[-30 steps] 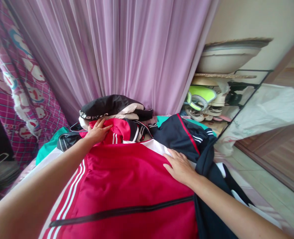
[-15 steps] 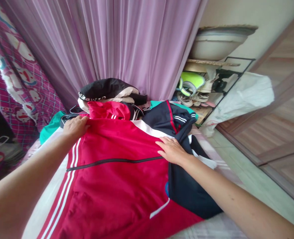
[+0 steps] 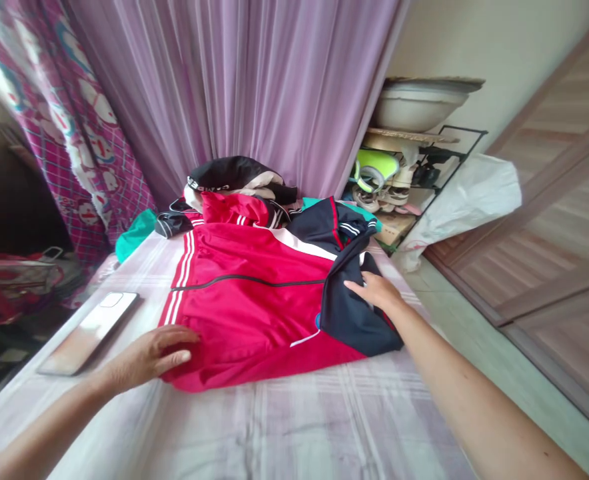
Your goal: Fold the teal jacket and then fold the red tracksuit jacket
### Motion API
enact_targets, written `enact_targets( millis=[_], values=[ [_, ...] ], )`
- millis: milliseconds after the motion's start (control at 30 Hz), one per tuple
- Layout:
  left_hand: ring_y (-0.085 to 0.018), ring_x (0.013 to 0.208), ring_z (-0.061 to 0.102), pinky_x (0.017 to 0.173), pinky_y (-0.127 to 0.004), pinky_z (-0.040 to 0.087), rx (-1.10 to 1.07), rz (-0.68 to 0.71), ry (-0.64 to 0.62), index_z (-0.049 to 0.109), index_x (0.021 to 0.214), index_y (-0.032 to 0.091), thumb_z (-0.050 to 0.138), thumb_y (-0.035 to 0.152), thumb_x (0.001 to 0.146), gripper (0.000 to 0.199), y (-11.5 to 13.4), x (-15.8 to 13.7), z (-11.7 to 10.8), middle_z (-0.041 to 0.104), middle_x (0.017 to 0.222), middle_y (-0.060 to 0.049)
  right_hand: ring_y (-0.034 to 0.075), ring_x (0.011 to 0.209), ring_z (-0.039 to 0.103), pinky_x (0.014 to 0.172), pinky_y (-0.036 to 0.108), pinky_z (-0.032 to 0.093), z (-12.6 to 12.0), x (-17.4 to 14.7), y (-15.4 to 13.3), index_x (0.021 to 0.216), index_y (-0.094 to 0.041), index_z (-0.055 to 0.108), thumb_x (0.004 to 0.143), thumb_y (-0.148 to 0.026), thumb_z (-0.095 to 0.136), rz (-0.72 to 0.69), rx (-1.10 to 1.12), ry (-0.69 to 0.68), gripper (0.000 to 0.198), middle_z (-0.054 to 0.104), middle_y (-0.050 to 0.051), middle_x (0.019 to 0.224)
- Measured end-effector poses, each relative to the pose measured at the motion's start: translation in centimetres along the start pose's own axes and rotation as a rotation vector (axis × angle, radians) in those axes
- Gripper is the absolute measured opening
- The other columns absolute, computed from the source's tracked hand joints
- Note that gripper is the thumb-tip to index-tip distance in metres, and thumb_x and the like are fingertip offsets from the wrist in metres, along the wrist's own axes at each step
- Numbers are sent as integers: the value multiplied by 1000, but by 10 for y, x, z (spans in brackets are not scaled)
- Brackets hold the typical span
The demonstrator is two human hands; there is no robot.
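Observation:
A red jacket (image 3: 244, 307) with a black zip line, white side stripes and a dark navy sleeve section (image 3: 354, 313) lies spread across the bed or table. At its lower left edge is my left hand (image 3: 157, 353), fingers slightly bent over the red cloth and thumb apart. My right hand (image 3: 377, 291) rests on the navy part at the right, thumb stretched out and the other fingers partly hidden. Neither hand is visibly closed on cloth. Behind the jacket is a heap of clothes: a black and white garment (image 3: 239, 175), a red one (image 3: 234, 208) and a navy one (image 3: 319, 220).
A phone (image 3: 92, 333) lies near the left edge of the checked sheet (image 3: 274, 427). Teal cloth (image 3: 135, 233) hangs at the left corner. Purple curtains (image 3: 254, 87) stand behind. To the right are a shoe rack (image 3: 462, 157), a basin (image 3: 419, 107) and a white bag (image 3: 479, 200).
My left hand has moved from the jacket's far left corner to its near left edge. My right hand has shifted right onto the navy part. The view takes in more of the sheet and the phone.

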State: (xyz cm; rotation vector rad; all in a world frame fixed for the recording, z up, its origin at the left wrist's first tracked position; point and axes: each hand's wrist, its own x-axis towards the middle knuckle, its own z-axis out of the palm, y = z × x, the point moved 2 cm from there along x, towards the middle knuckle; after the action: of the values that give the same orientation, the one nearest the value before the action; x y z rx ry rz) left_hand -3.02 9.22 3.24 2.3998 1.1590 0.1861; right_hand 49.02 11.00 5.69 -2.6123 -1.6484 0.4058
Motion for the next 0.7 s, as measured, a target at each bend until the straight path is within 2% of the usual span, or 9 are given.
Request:
enact_targets(
  millis=[100,167,233,333,433,567,633,700],
  values=[
    [-30,133,52,111,-39,43,25,93,-76,59,137,30,68,60,77,68,9,-20,-2,56,144,-10,32,110,66,84,39,51,0,-2,-4,135,-16,53,82,-61,60,20,23,-2,70,67,18,125],
    [-32,140,44,114,-44,39,63,105,-85,54,142,30,76,49,73,75,12,-25,-1,50,150,-11,32,108,67,84,39,51,0,-8,-4,139,-16,49,81,-53,64,-9,-16,4,71,67,18,124],
    [-30,140,44,114,-44,39,76,96,-66,55,140,31,72,35,76,66,13,-24,1,52,149,-10,32,108,66,84,40,51,1,-17,-3,143,-17,46,82,-48,64,-55,-73,48,71,66,18,125],
    [-25,133,53,111,-38,44,44,76,-20,63,131,30,60,22,80,52,12,-20,3,59,142,-8,33,105,67,84,43,50,8,-35,2,143,-16,46,87,-53,55,-71,-138,180,68,65,21,124],
    [-24,122,62,105,-35,48,22,25,45,70,119,27,58,26,80,40,11,-20,3,66,132,-8,34,100,68,80,43,51,24,-50,11,131,-15,58,87,-59,51,-80,-144,213,63,67,21,117],
    [-25,108,69,96,-34,53,3,-54,59,74,105,29,49,43,87,34,13,-26,-5,74,117,-5,29,95,69,77,36,51,34,-53,25,110,-20,71,85,-45,59,-186,-99,76,38,73,12,104],
    [-27,96,72,88,-35,55,25,-135,30,75,100,30,45,51,87,39,10,-25,-19,77,103,-5,26,95,68,78,33,50,20,-46,29,106,-22,72,86,-40,57,-266,-29,73,31,74,10,103],
    [-28,87,72,84,-35,55,96,-216,13,75,100,29,44,55,86,43,6,-14,-43,77,93,-5,25,97,67,80,31,49,-8,-32,25,112,-22,71,89,-42,53,-300,44,146,35,74,9,105]
  ],
)
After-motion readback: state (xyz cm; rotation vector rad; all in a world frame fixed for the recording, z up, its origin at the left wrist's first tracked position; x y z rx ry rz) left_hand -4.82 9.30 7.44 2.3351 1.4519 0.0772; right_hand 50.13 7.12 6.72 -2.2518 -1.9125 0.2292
